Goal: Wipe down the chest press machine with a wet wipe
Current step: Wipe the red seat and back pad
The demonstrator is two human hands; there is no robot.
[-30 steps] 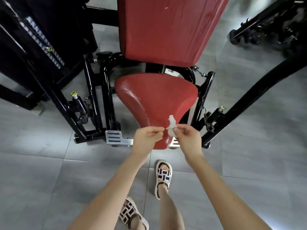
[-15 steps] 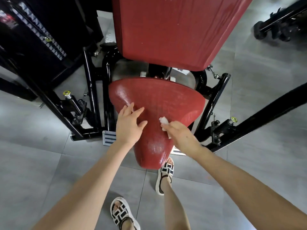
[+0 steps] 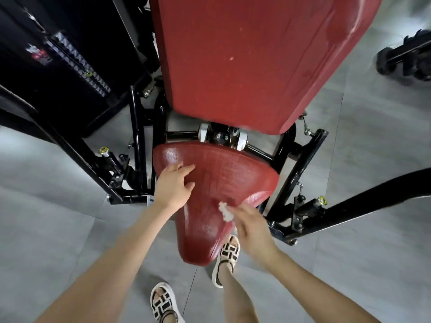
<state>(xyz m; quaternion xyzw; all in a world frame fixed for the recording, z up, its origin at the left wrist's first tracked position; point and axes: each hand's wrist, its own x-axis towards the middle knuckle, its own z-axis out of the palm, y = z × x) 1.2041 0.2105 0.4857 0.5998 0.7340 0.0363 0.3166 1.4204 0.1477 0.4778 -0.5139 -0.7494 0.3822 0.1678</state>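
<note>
My right hand (image 3: 253, 227) pinches the crumpled wet wipe (image 3: 225, 212) against the seat (image 3: 228, 176) near its right edge; my left hand (image 3: 173, 185) rests on the seat's left side, fingers (image 3: 186, 169) wide. So small a wad could slip out or miss patches
</note>
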